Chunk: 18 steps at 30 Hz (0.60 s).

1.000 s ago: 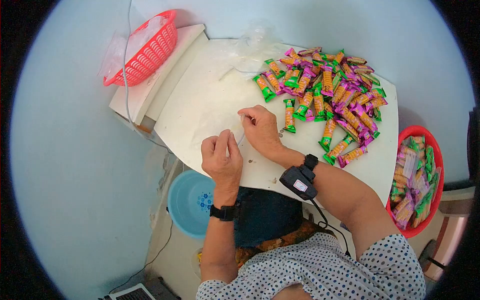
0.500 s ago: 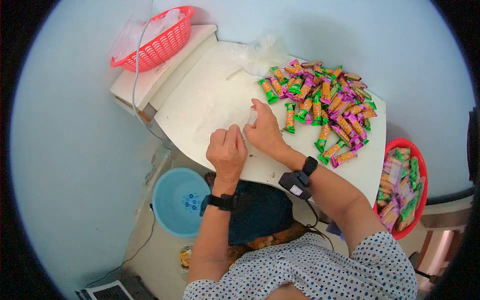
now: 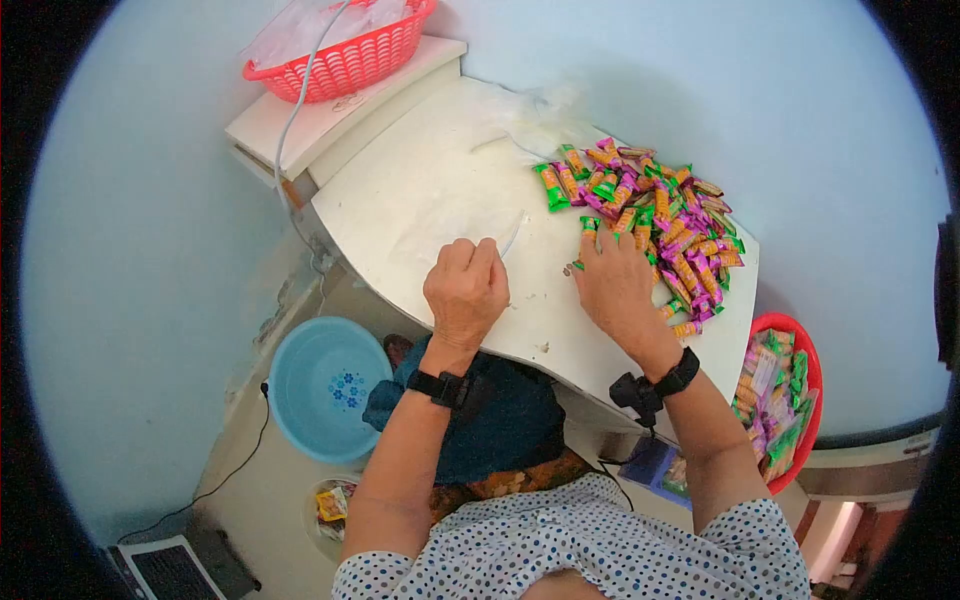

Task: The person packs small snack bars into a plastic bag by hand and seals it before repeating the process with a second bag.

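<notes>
My left hand (image 3: 466, 292) is closed, pinching a thin clear plastic bag (image 3: 513, 236) whose pale edge sticks up beyond the fingers above the white table. My right hand (image 3: 618, 290) reaches onto the near left side of a heap of small wrapped snack bars (image 3: 685, 235). Its fingers are apart and point down over a green-ended snack bar (image 3: 588, 229), partly hiding it; a firm grip on it does not show. The wrappers are orange in the middle with green or purple ends.
A red basket (image 3: 345, 72) with clear bags stands on a raised ledge at the table's (image 3: 400, 190) back left. More clear plastic (image 3: 545, 118) lies by the wall. A red basket (image 3: 812, 360) of filled packs stands right; a blue basin (image 3: 325, 415) sits on the floor.
My right hand has left the plastic bag beside my left hand and moved right onto the snack bars, its fingers spreading. My left hand keeps its hold on the bag. The camera view has shifted.
</notes>
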Available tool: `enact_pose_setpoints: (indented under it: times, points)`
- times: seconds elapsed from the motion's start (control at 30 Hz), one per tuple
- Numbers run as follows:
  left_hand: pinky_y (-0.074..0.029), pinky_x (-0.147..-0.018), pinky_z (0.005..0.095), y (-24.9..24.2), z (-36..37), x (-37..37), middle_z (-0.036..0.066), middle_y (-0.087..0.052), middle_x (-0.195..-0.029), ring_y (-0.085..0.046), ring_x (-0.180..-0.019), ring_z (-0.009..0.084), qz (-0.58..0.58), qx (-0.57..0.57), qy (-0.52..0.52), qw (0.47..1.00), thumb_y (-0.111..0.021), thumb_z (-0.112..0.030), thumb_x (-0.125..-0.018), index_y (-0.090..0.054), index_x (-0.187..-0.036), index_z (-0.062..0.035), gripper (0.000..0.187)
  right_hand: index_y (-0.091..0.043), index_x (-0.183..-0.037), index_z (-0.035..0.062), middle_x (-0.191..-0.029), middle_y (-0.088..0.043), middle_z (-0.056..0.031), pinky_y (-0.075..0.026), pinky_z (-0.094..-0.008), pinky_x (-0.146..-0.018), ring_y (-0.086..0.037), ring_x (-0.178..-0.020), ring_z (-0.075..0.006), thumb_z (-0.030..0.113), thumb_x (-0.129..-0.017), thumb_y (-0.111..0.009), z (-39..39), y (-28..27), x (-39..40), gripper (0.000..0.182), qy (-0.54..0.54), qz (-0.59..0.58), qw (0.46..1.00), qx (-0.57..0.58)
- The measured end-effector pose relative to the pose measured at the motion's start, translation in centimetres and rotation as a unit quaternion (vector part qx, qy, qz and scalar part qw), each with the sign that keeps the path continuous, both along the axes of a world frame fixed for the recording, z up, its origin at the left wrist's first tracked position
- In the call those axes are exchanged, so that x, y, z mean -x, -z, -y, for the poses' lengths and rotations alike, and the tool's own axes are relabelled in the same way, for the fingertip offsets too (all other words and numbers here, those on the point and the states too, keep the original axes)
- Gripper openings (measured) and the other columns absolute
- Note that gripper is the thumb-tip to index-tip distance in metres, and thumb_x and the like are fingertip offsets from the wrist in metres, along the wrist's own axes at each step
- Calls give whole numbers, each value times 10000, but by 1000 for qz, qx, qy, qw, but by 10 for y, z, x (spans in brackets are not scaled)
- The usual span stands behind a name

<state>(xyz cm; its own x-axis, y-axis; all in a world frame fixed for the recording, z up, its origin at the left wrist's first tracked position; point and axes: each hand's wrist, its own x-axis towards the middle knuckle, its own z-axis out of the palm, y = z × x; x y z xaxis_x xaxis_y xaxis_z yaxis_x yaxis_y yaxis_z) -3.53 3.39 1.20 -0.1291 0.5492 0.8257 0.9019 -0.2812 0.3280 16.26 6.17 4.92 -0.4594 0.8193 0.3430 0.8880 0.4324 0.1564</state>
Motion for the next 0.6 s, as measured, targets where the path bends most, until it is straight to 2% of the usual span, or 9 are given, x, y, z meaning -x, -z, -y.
enact_pose_setpoints:
  times: [0.03, 0.13, 0.23, 0.33, 0.43, 0.53, 0.6]
  points:
    - [-474, -541, 362, 0, 0, 0, 68, -523, -711, -572, -655, 253, 1, 1, -1, 1000, -713, -8, -724, -672, -853, -73, 150, -611, -1071, 2, -984, -607, -146, -523, -381, -694, -594, -963, -307, 119, -804, -649, -1, 7, -1, 294, -5, 11, 1000, -27]
    - [-442, -508, 348, 3, -2, 1, 67, -470, -713, -538, -645, 239, -5, -17, 17, 1000, -685, -24, -720, -642, -829, -61, 123, -599, -1104, 8, -944, -627, -127, -524, -382, -699, -603, -931, -300, 88, -808, -616, -6, 15, -3, 307, -7, 31, 999, -14]
    - [-445, -512, 351, 4, -2, 1, 70, -474, -726, -540, -654, 239, -1, -8, 24, 1000, -679, -32, -712, -647, -852, -57, 146, -588, -1119, 15, -893, -645, -121, -531, -396, -687, -625, -895, -295, 88, -810, -608, -11, 14, -3, 318, -17, 29, 999, 1]
    - [-477, -537, 363, 0, 1, 1, 69, -534, -728, -582, -667, 253, 8, 20, 25, 999, -696, -11, -720, -680, -900, -57, 187, -587, -1101, 23, -849, -651, -122, -537, -404, -660, -650, -821, -286, 89, -834, -596, -18, 22, -6, 276, -21, 2, 999, -29]
    - [-478, -537, 365, 2, 1, 2, 68, -534, -729, -584, -668, 251, 7, 12, 27, 1000, -691, -6, -725, -678, -918, -52, 199, -596, -1105, 17, -831, -650, -132, -534, -408, -625, -666, -760, -279, 87, -862, -595, -10, 8, -2, 254, 18, -46, 999, -5]
    - [-478, -535, 364, 2, 0, 1, 68, -534, -730, -584, -668, 249, 2, 22, 26, 999, -690, -4, -729, -675, -929, -52, 206, -633, -1088, 8, -781, -633, -127, -516, -376, -581, -645, -688, -258, 88, -875, -610, -8, -2, -4, 229, -59, -190, 979, -48]
    - [-482, -537, 362, 2, 0, 1, 73, -541, -736, -587, -669, 249, -2, 32, 19, 999, -692, -5, -731, -673, -943, -50, 218, -652, -1062, -2, -789, -640, -98, -498, -340, -558, -620, -645, -209, 99, -890, -619, -3, -14, 0, 202, -66, -323, 944, 14]
